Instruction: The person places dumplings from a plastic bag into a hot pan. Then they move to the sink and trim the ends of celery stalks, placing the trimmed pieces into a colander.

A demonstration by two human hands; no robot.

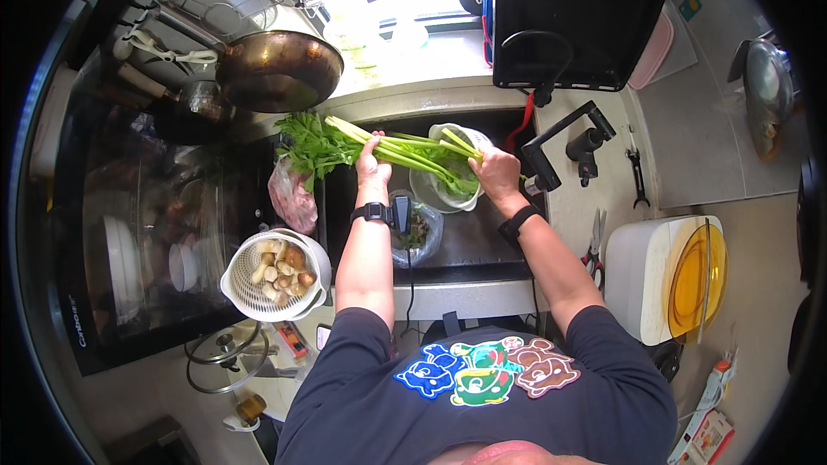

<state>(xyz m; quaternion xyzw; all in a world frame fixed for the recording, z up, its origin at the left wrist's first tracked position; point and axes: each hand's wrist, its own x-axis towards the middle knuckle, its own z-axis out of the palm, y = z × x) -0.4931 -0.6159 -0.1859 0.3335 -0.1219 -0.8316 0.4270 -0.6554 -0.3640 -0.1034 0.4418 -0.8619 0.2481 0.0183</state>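
Note:
My left hand [373, 161] grips a bunch of celery stalks [407, 156] around the middle, over the dark sink [481, 252]. The leafy tops [316, 145] point to the left, above a pinkish lump in a clear plastic bag [292, 197]. My right hand [499, 171] holds the ends of some celery stalks above a white strainer basket [429, 190], where more green leaves lie. Below my left hand, a plastic bag with scraps [423, 232] sits in the sink, partly hidden by my wrist strap and its device.
Mushrooms [284, 271] fill a white colander [242, 290] at the left. Beyond the sink hangs a copper-coloured pan [281, 71]. Right of the sink are a black faucet [549, 155], scissors [596, 245], a wrench [636, 171] and a white container with an amber lid [698, 278].

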